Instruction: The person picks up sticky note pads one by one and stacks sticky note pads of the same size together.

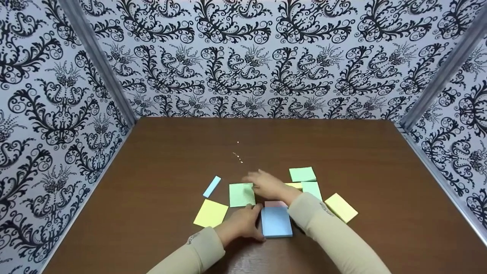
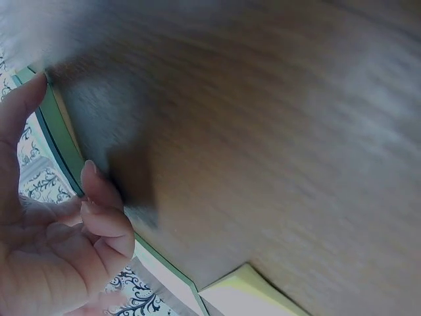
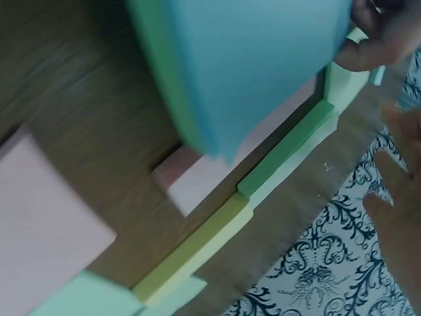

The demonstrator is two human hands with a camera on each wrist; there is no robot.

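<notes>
My left hand holds the left side of a blue sticky-note pad, its thumb near the front corner. In the right wrist view a green layer shows beneath the blue one. Just behind it lies a pink pad, partly covered. My right hand reaches across behind these, fingers loosely spread at the right edge of a flat green square pad. Nothing shows in its grasp. Beyond the pink pad, the right wrist view shows a green strip and a yellow strip end to end.
A yellow square pad and a narrow blue strip lie at left. Green pads and another yellow pad lie at right. Small light specks dot the brown table. Patterned walls enclose it.
</notes>
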